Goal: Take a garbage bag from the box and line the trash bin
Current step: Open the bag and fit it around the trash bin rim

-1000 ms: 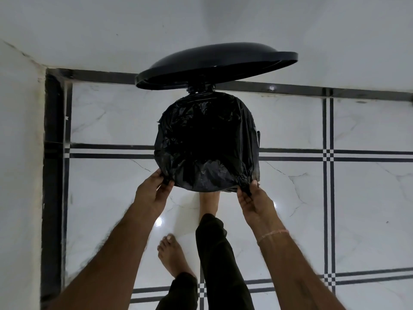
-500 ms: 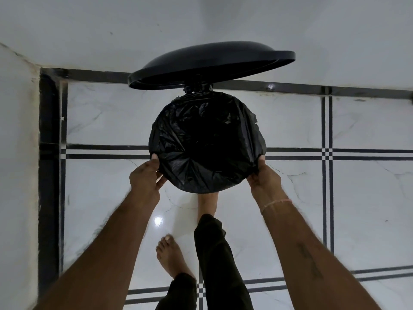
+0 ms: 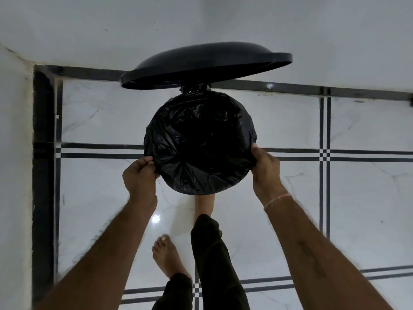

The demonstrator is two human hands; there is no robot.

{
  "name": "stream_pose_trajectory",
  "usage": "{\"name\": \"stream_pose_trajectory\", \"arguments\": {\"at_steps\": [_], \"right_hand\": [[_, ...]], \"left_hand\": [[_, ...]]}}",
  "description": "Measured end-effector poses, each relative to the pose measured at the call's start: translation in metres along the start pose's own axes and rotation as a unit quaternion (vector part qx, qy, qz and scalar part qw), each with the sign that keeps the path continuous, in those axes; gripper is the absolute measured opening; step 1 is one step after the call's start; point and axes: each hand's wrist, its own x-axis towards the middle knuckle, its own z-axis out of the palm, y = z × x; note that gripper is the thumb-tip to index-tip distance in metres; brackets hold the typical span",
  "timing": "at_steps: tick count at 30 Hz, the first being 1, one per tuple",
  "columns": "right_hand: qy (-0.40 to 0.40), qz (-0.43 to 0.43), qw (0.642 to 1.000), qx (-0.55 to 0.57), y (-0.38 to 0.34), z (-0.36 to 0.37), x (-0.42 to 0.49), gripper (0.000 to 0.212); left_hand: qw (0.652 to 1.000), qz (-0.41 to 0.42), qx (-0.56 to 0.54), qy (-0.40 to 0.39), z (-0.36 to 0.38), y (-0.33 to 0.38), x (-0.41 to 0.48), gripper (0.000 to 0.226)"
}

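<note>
White marble floor (image 3: 223, 121) is framing the head view: the garbage bag (image 3: 199, 142) is sitting stretched over the trash bin's mouth, below the raised lid (image 3: 205, 63). Left hand (image 3: 139, 175) and right hand (image 3: 264, 170) are pinching the bag's edge either side; pulling evenly downward looks best, avoiding tears.

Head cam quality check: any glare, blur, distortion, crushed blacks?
Head view: dim, sharp; glare spot on floor; wide-angle bends the tile lines; garbage bag interior crushed to black; left hand and right hand clear, no blur.
</note>
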Motion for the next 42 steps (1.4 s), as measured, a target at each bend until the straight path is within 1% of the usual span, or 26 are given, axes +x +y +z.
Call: {"name": "stream_pose_trajectory", "arguments": {"at_steps": [1, 2, 4, 7, 10, 12, 14, 15, 16, 17, 18, 19, 20, 22, 25, 27, 30, 32, 34, 36, 37, 39, 40, 41, 42], "right_hand": [[-0.024, -0.002, 1.000, 0.005, 0.002, -0.002, -0.001, 0.012], [-0.030, -0.001, 0.999, 0.011, 0.003, -0.004, 0.000, 0.014], [-0.011, 0.019, 0.999, 0.041, 0.004, -0.007, 0.004, 0.018], [0.011, 0.056, 0.994, 0.093, 0.003, -0.007, 0.010, 0.008], [0.027, 0.079, 0.989, 0.121, 0.002, -0.006, 0.013, 0.007], [0.039, 0.087, 0.989, 0.110, -0.001, -0.004, 0.018, 0.006], [0.065, 0.084, 0.991, 0.086, -0.004, 0.000, 0.023, 0.019], [0.081, 0.080, 0.991, 0.076, -0.005, 0.002, 0.024, 0.022], [0.091, 0.074, 0.992, 0.052, -0.007, 0.004, 0.023, 0.016], [0.091, 0.069, 0.993, 0.024, -0.010, 0.007, 0.021, 0.015], [0.084, 0.064, 0.994, 0.002, -0.013, 0.009, 0.018, 0.028], [0.080, 0.055, 0.995, -0.010, -0.014, 0.012, 0.015, 0.038], [0.069, 0.056, 0.996, -0.018, -0.015, 0.013, 0.013, 0.042], [0.044, 0.072, 0.996, -0.028, -0.019, 0.013, 0.012, 0.033], [0.033, 0.112, 0.993, -0.008, -0.026, 0.012, 0.019, 0.014], [0.026, 0.131, 0.991, 0.000, -0.029, 0.012, 0.023, 0.009], [0.003, 0.202, 0.979, -0.006, -0.033, 0.011, 0.020, 0.010], [0.003, 0.236, 0.972, 0.014, -0.037, 0.009, 0.019, 0.014], [0.025, 0.240, 0.969, 0.048, -0.041, 0.012, 0.019, 0.013], [0.039, 0.223, 0.972, 0.064, -0.044, 0.018, 0.016, 0.016], [0.045, 0.209, 0.975, 0.061, -0.044, 0.021, 0.015, 0.016], [0.067, 0.184, 0.980, 0.046, -0.034, 0.018, 0.020, 0.028], [0.081, 0.166, 0.982, 0.027, -0.030, 0.016, 0.019, 0.030], [0.092, 0.146, 0.985, 0.002, -0.029, 0.015, 0.015, 0.028], [0.087, 0.133, 0.987, -0.025, -0.029, 0.016, 0.010, 0.029]], "left_hand": [[1.000, 0.003, -0.011, -0.006, 0.000, -0.003, -0.002, 0.016], [1.000, -0.002, -0.024, -0.012, 0.000, -0.004, -0.004, 0.011], [0.998, -0.031, -0.052, -0.013, 0.000, -0.004, -0.005, 0.008], [0.992, -0.101, -0.076, 0.010, 0.000, -0.001, 0.001, 0.007], [0.986, -0.147, -0.080, 0.008, 0.001, 0.002, 0.008, 0.008], [0.987, -0.146, -0.063, 0.009, 0.002, 0.002, 0.011, 0.006], [0.988, -0.143, -0.060, 0.014, 0.002, 0.003, 0.011, 0.005], [0.988, -0.144, -0.061, 0.015, 0.003, 0.004, 0.011, 0.010], [0.988, -0.142, -0.060, 0.016, 0.003, 0.004, 0.011, 0.012], [0.990, -0.133, -0.050, 0.016, 0.003, 0.003, 0.011, 0.009], [0.991, -0.122, -0.042, 0.019, 0.004, 0.004, 0.008, 0.011], [0.994, -0.105, -0.034, 0.018, 0.005, 0.004, 0.005, 0.018], [0.995, -0.091, -0.031, 0.012, 0.006, 0.004, 0.003, 0.026], [0.996, -0.084, -0.023, -0.002, 0.008, 0.005, -0.001, 0.031], [0.992, -0.122, -0.013, -0.001, 0.010, 0.009, 0.003, 0.025], [0.990, -0.138, -0.013, -0.005, 0.009, 0.008, 0.007, 0.026], [0.985, -0.171, -0.019, -0.012, 0.006, 0.012, 0.008, 0.023], [0.969, -0.236, -0.069, -0.029, 0.006, 0.017, 0.008, 0.024], [0.942, -0.306, -0.131, -0.049, 0.007, 0.024, 0.009, 0.019], [0.927, -0.335, -0.158, -0.057, 0.008, 0.025, 0.010, 0.018], [0.928, -0.333, -0.157, -0.057, 0.007, 0.025, 0.009, 0.019], [0.941, -0.303, -0.144, -0.048, 0.009, 0.021, 0.006, 0.024], [0.952, -0.280, -0.123, -0.029, 0.009, 0.018, 0.003, 0.027], [0.964, -0.251, -0.088, -0.005, 0.010, 0.016, 0.001, 0.032], [0.973, -0.223, -0.056, 0.010, 0.011, 0.017, -0.001, 0.039]]}}
